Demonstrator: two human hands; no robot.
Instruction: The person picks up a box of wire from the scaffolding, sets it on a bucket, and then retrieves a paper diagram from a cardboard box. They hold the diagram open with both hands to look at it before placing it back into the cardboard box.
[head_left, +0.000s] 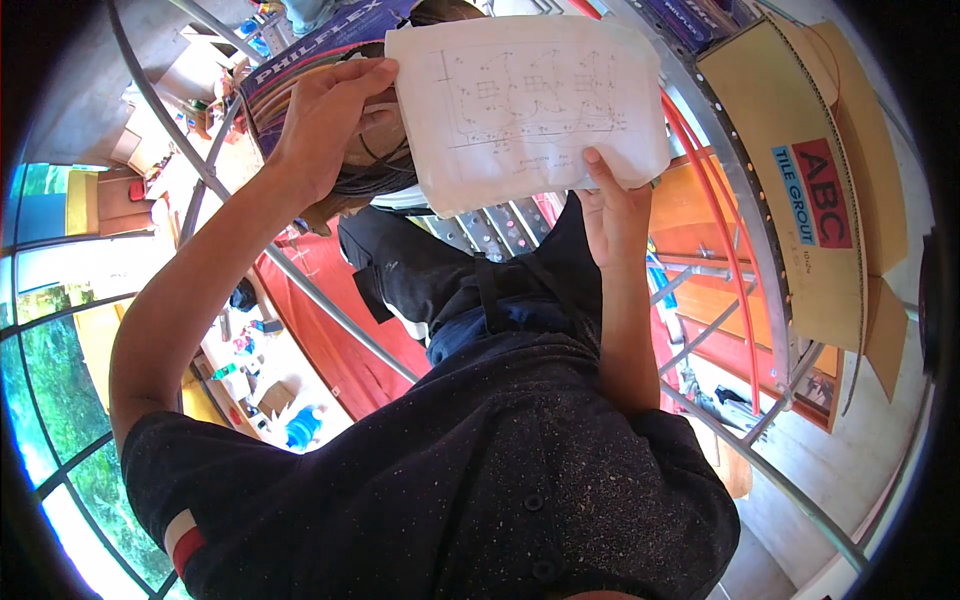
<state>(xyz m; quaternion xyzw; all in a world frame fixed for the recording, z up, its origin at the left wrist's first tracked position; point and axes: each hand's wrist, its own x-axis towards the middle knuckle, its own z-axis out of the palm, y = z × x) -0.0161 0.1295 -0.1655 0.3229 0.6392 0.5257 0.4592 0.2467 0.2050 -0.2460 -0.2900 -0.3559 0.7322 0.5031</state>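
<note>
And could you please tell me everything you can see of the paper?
The paper is a white, thin, wrinkled sheet bearing small grids, drawn lines and illegible marks. It is held up, slightly tilted in view. The left grip holds its left edge; the right grip has its thumb on the face near the lower edge.

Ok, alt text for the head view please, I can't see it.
A person's right hand pinches the lower right of a white, roughly rectangular paper sheet with a faint drawing; the left hand is at its left edge. A brown cardboard box lettered ABC Tile Grout sits at picture right, a blue-purple box lettered Philflex at upper left.
</note>
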